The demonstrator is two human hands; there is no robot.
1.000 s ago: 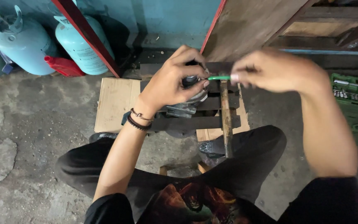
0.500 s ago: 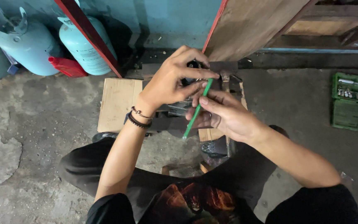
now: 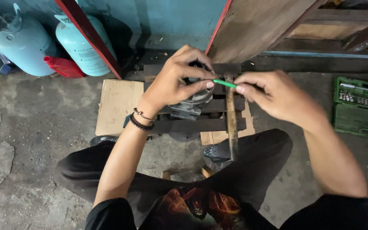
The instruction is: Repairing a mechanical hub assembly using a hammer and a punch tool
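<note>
left hand: clamped over the round metal part on the dark slats
right hand: pinching the green stick, tip poking left toward the left fingertips

The floor is rough grey concrete — stained and cracked, with a pale patch at the left edge. The back wall is painted teal. Two pale blue gas cylinders stand against it at upper left, with a red container lying between them. A red-edged wooden panel leans at upper right. A flat cardboard sheet lies on the floor. An open green socket case sits at far right.
</note>
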